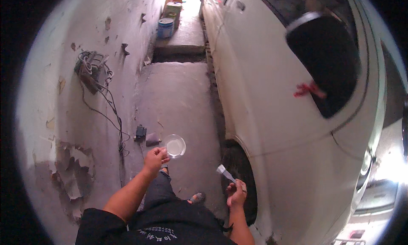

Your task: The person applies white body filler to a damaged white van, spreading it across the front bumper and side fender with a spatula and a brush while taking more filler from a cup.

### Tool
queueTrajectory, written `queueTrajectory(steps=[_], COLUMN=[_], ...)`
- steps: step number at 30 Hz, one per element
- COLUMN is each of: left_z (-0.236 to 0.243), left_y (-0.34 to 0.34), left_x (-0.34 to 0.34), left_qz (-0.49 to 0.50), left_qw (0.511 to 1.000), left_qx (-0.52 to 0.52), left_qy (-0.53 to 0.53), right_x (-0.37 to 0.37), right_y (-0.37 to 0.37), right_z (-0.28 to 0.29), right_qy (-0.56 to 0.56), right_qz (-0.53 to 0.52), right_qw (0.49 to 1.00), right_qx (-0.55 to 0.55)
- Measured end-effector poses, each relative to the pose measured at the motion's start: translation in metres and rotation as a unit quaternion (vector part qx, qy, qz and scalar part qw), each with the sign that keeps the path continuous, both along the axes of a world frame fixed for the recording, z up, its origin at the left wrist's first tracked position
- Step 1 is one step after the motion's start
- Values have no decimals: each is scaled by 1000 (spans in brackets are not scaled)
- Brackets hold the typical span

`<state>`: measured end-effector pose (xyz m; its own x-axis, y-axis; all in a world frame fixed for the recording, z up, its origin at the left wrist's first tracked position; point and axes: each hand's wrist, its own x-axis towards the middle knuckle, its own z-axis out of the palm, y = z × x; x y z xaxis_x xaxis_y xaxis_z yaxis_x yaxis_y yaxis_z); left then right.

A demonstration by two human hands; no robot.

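Observation:
My left hand is closed on the near left rim of a small, round, clear bowl, held out over the floor. Whatever lies in the bowl is too faint to make out. In my right hand is a flat brush, its pale bristles pointing up and to the left. The fingers wrap round the brush's handle. Beside the brush is the dark wheel of a white car, with a gap between them.
The white car fills the right side; its dark side mirror juts out, a red ribbon tied there. Peeling wall with hanging cables lies left. A black adapter is near the wall's foot. Beyond a step stands a blue bucket.

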<state>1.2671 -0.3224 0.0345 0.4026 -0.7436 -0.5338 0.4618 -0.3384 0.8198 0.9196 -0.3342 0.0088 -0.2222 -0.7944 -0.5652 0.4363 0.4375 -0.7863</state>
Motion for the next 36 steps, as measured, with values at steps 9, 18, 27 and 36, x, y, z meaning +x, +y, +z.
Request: queueTrajectory(steps=[9,18,27,36], left_z=[-61,-40,-74,-72], left_y=[-45,-127,-245,-428], left_x=[181,318,357,394], left_qz=[-60,-23,-16,82], left_qw=[998,999,999,996], left_qx=[-8,0,33,-6], left_qy=[17,42,-35,-23], right_x=[135,254,270,317], right_y=[-16,-66,-198,-444], right_z=[10,50,8,-3], right_qy=[59,114,143,144], right_qz=[-135,-181,-182,-90], right_qw=[989,977,972,982], right_qx=[-20,-2,-34,-84])
